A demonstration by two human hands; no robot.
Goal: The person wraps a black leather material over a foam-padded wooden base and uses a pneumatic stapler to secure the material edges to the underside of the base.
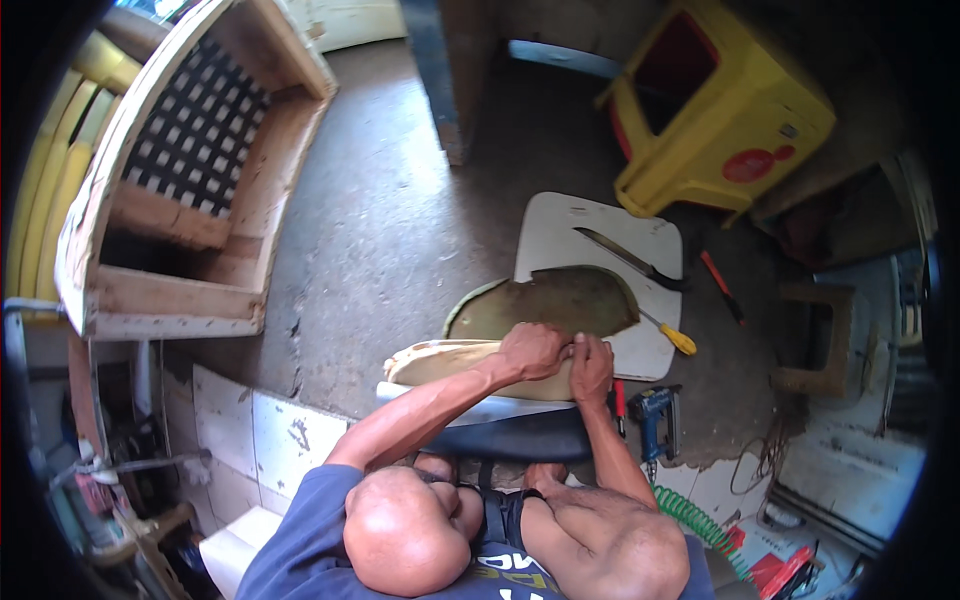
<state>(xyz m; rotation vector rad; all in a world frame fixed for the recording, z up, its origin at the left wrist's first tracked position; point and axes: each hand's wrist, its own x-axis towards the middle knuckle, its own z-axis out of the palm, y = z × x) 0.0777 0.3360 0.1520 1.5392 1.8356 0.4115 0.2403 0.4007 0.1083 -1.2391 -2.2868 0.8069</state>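
Observation:
An upholstery piece lies in front of me: an olive-green rounded panel (535, 308) with a raised rim, joined or next to a tan cover (440, 365) with a folded edge. My left hand (535, 350) is closed on the near border of the green panel, where it meets the tan cover. Close beside it, my right hand (591, 366) pinches the same edge, fingers bent. Under the piece is a white board (640, 345). On the board rest a knife (625, 255) with a dark handle and a yellow-handled screwdriver (680, 340). What lies under my fingers is hidden.
A blue staple gun (655, 420) with a green coiled hose (695, 520) and a red-handled tool (619, 400) are near my right forearm. An orange-red cutter (722, 287) lies right of the board. A yellow stool (720, 110) lies beyond; a wooden frame with black webbing (205, 130) stands left.

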